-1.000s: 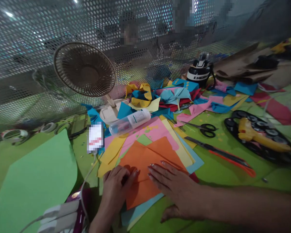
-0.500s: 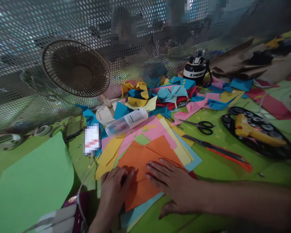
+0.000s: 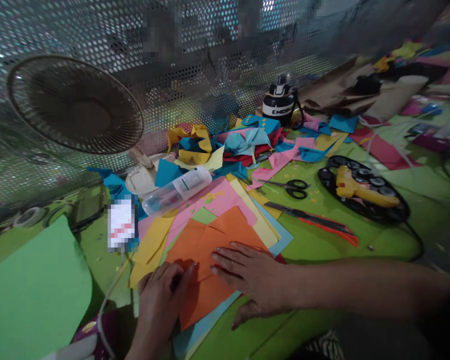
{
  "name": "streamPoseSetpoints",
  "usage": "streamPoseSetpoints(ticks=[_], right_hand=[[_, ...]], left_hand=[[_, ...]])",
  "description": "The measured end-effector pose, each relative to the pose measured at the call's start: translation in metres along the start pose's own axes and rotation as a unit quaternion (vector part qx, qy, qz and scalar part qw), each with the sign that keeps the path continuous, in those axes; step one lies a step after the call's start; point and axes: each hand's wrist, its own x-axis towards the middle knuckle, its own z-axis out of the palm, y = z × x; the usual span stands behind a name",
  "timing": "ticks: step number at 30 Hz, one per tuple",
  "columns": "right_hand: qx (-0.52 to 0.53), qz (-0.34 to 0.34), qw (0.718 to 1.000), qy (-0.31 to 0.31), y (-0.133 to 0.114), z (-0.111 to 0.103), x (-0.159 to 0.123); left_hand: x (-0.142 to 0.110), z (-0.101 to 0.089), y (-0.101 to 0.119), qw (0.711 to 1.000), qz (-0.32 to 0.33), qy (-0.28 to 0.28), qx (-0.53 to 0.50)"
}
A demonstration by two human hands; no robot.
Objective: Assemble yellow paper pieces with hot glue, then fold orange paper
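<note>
A sheet of orange paper (image 3: 206, 240) with creases lies in front of me on a stack of coloured sheets. My right hand (image 3: 253, 280) rests flat on its right part, fingers stretched out and thumb spread toward the green surface. At the sheet's left edge, my left hand (image 3: 165, 295) has curled fingers, with the thumb lying on the orange paper and the edge apparently held beneath. Pink paper (image 3: 236, 202), yellow paper (image 3: 155, 245) and light blue paper (image 3: 285, 241) stick out from under the orange sheet.
Behind the stack lies a clear plastic bottle (image 3: 178, 191). Scissors (image 3: 294, 188), a box cutter (image 3: 315, 222) and a yellow glue gun (image 3: 363, 187) on a black tray are at right. At left are a green sheet (image 3: 37, 285), a phone (image 3: 122, 224) and a fan (image 3: 78, 107).
The view has turned to the right, so everything appears shifted left. Both hands stay at about the same places on the orange paper.
</note>
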Motion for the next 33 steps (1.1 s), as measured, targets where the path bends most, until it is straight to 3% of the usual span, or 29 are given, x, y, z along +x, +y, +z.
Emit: streamPoseSetpoints(ticks=[10,16,33], right_hand=[[-0.030,-0.005,0.999,0.021,0.000,0.002,-0.001],[-0.008,-0.002,1.000,-0.004,0.001,0.003,-0.001],[-0.019,-0.018,1.000,0.002,0.004,0.012,-0.001]], left_hand=[[0.000,-0.002,0.006,1.000,-0.005,0.002,0.017],[0.000,-0.002,0.004,1.000,0.001,0.008,0.029],[-0.003,-0.004,0.006,1.000,-0.005,0.001,0.015]])
